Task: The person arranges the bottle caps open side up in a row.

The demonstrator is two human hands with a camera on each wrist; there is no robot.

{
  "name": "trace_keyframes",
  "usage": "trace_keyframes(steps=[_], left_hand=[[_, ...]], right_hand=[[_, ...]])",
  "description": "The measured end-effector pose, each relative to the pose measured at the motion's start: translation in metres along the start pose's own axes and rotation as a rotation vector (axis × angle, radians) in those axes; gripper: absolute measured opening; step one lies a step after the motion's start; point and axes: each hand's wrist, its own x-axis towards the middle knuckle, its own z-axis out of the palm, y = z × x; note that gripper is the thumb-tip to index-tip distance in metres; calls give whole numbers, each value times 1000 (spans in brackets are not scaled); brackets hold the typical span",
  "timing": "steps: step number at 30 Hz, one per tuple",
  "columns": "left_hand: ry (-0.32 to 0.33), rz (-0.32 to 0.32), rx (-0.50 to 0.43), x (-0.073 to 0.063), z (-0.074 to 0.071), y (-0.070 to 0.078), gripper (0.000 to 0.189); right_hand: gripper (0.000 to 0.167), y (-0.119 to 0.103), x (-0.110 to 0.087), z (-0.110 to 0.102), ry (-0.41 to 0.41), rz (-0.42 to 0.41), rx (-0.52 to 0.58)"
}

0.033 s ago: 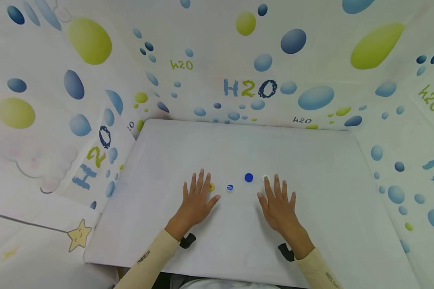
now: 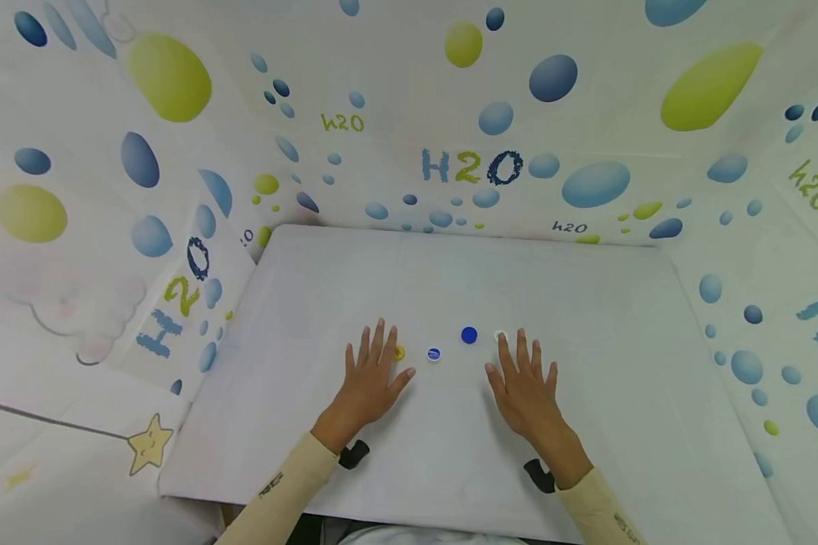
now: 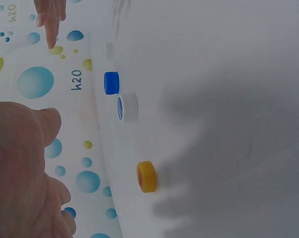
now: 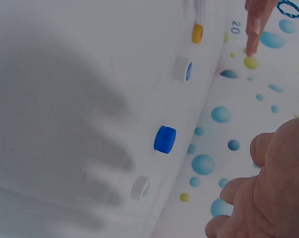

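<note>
Bottle caps lie spread across the white table. The yellow cap (image 2: 400,353) is partly covered by my left hand (image 2: 368,382), whose fingers are straight and spread above the table, holding nothing. Between the hands are a white cap with a blue top (image 2: 434,354) and a plain blue cap (image 2: 469,335). My right hand (image 2: 526,390) also hovers with fingers spread and holds nothing. Its index fingertip overlaps the white cap (image 2: 499,334) in the head view. In the right wrist view, the white cap (image 4: 140,188) stands apart from the hand.
A white cloth covers the table (image 2: 463,280). Patterned walls with blue and green dots (image 2: 596,185) stand behind and on both sides. Black straps (image 2: 354,454) show by the wrists. The table's front edge runs close to the person.
</note>
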Motion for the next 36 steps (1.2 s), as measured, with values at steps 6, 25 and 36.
trace_keyframes(steps=[6,25,36], left_hand=[[-4,-3,4,-1,1,-4,86],[55,17,-44,6,4,-10,77],[130,10,-70,12,14,-26,64]], right_hand=[[71,-7,0,-1,-7,5,3],[55,-14,11,7,164,-48,85],[48,-31,27,23,210,-90,87]])
